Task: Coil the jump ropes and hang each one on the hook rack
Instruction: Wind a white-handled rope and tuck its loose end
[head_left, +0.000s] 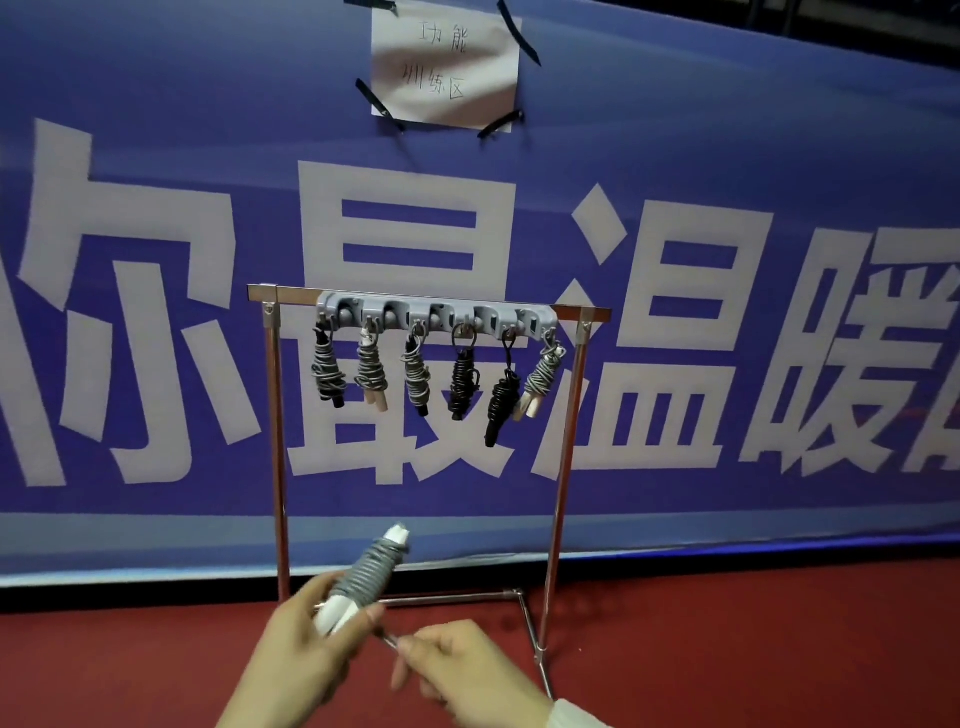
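Observation:
A grey hook rack (436, 313) is fixed to the top bar of a metal stand (566, 415). Several coiled jump ropes hang from its hooks: grey-corded ones (328, 370) on the left and far right, black ones (462, 378) right of the middle. My left hand (306, 639) grips the white handles of another jump rope (367, 574), whose grey cord is wound tightly around them, tilted up to the right below the rack. My right hand (467, 670) pinches the loose end of that cord (390, 640) just beside the left hand.
A blue banner (156, 312) with large white characters hangs behind the stand, with a taped paper note (447, 73) at the top. The floor is red carpet (727, 649). The stand's base bars (530, 623) run along the floor near my right hand.

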